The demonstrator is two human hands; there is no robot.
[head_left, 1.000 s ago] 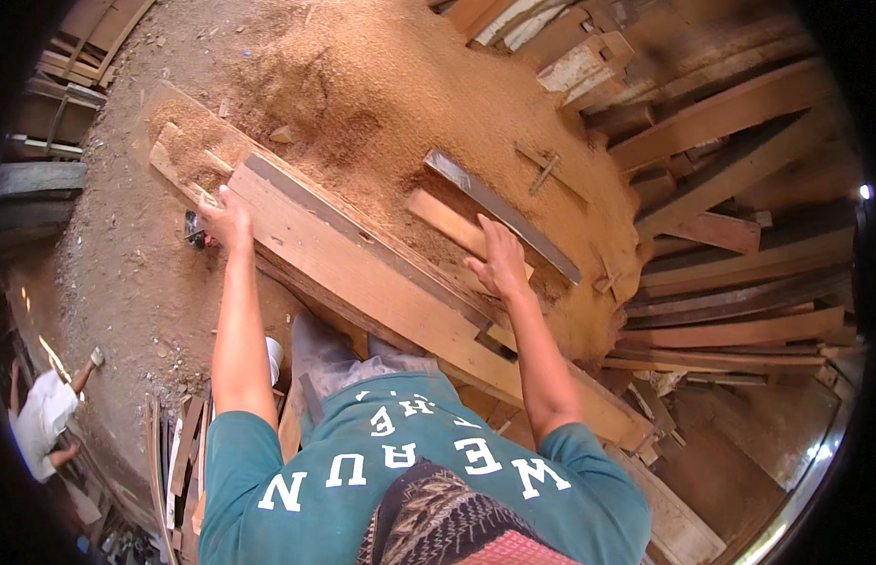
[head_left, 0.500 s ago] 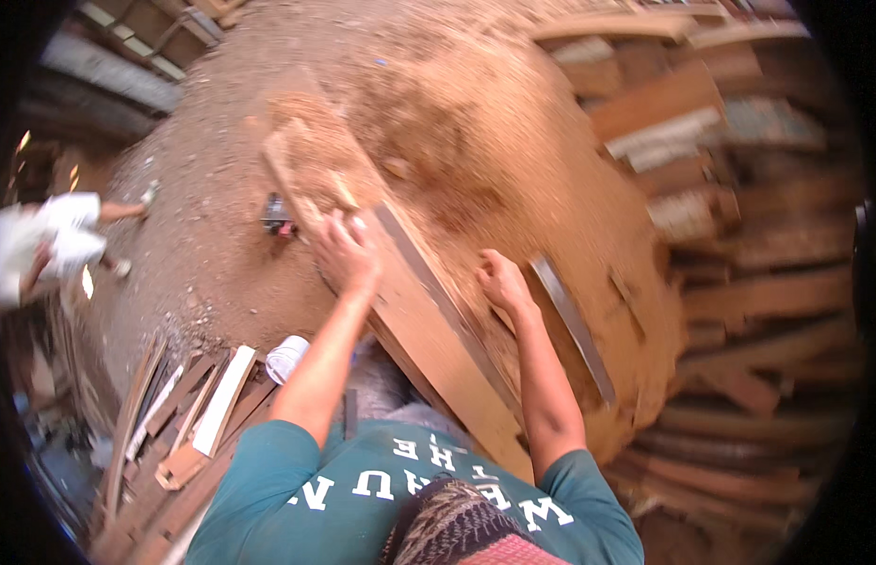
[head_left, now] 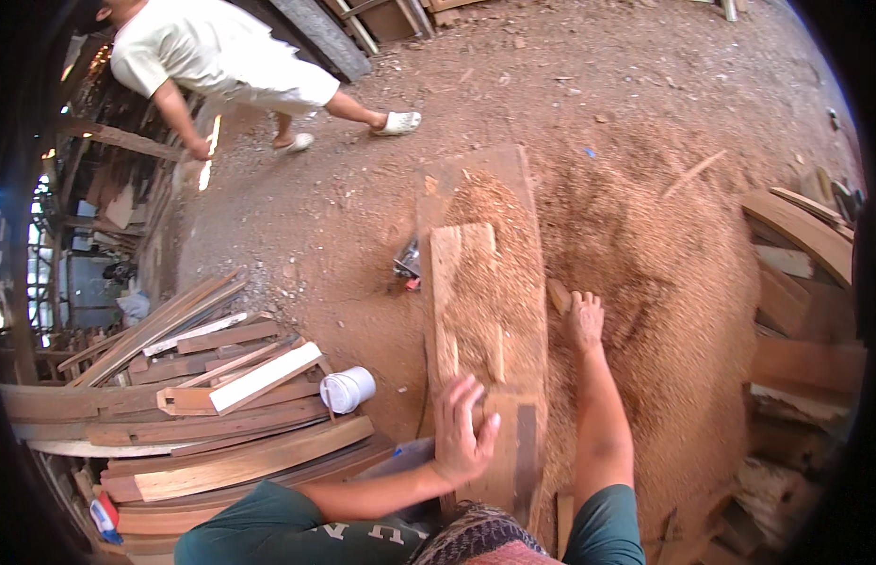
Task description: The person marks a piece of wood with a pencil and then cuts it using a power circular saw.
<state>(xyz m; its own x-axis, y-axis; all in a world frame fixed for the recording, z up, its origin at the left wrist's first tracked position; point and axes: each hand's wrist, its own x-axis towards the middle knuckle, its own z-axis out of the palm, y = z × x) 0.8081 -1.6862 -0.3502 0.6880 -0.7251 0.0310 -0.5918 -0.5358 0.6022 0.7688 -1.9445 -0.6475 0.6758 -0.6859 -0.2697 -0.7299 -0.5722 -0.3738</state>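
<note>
While the left hand (head_left: 466,435) is held over the plank (head_left: 499,471), a wooden block (head_left: 558,297) is seen at the right hand (head_left: 584,323).
The left grip is spread wide with nothing held; whether the right grip is closed on the block cannot be told. The block is located at the right hand's 11 o'clock, just beside the long board (head_left: 433,200). Wood shavings (head_left: 490,292) are heaped at the left hand's 12 o'clock.
</note>
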